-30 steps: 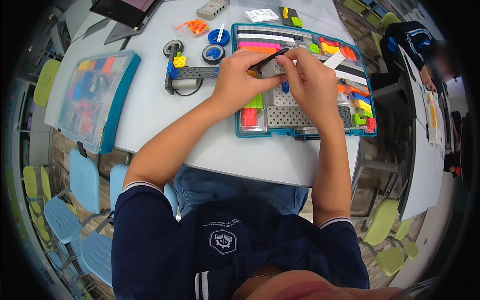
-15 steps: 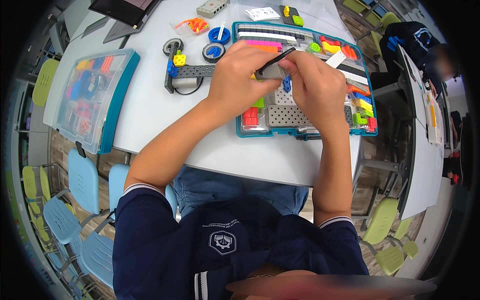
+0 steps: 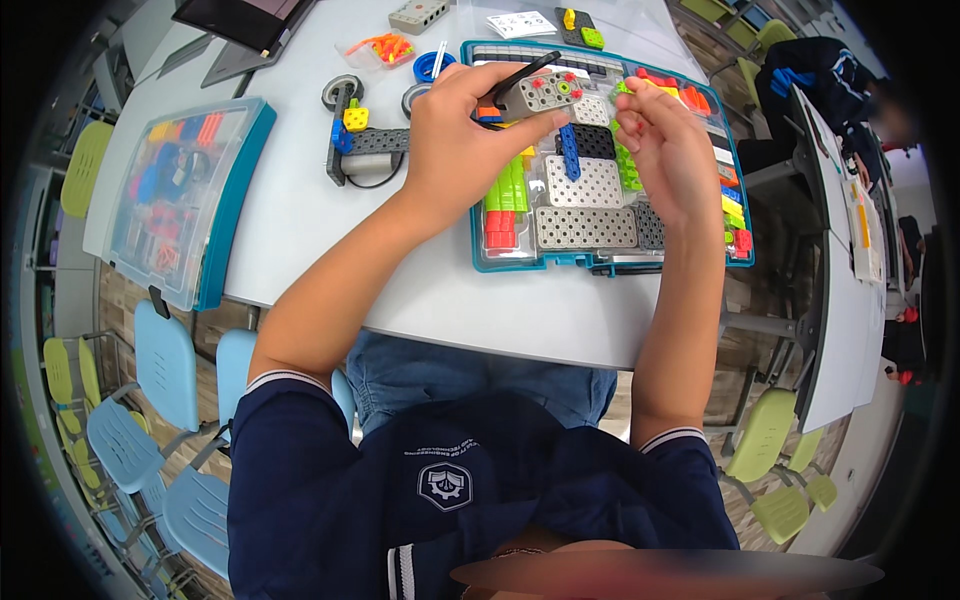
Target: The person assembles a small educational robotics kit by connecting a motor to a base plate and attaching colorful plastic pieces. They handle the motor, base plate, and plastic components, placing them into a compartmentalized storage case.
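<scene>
From left to right: a closed clear parts case (image 3: 175, 195) with a teal edge lies at the counter's (image 3: 300, 215) left, untouched. Next to it sits a partly built grey beam assembly (image 3: 365, 140) with a yellow block and a wheel. My left hand (image 3: 455, 140) now holds the grey perforated block (image 3: 540, 95), with a black strip standing off it, raised above the open teal tray (image 3: 610, 262); half a second ago it lay lower, pressed between both hands. My right hand (image 3: 670, 150) has drawn off to the side, its fingers (image 3: 640, 110) pinched narrow, and I cannot tell whether they hold a small piece. I read this as a pause between fittings: the block is held ready while another part is brought up.
</scene>
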Demonstrator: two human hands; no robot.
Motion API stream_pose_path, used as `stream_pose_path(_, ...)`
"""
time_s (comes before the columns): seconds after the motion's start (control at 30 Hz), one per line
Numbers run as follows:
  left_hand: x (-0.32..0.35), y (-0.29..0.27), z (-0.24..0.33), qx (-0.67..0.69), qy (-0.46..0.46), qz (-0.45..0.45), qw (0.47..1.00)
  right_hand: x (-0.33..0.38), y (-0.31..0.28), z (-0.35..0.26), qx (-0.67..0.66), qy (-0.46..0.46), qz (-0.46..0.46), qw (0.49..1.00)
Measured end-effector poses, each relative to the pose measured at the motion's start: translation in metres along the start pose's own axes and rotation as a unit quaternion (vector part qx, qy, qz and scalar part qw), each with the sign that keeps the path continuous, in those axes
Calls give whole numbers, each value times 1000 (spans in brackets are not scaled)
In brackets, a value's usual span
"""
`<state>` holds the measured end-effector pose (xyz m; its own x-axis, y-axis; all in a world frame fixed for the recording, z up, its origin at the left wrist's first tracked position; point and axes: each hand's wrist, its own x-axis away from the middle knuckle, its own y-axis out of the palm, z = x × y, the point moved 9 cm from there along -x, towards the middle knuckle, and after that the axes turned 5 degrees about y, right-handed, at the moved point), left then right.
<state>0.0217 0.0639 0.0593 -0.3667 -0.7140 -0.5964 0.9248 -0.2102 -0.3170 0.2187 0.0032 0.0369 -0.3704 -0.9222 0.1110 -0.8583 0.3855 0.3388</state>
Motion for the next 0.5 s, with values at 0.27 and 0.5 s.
stream_pose_path(0.27, 3, 10, -18, 110, -56, -15, 992, 1, 5, 0, 58, -59, -27, 996)
stream_pose_path(0.5, 3, 14, -20, 114, -65, -30, 991, 9, 4, -19, 57, -170, 19, 984)
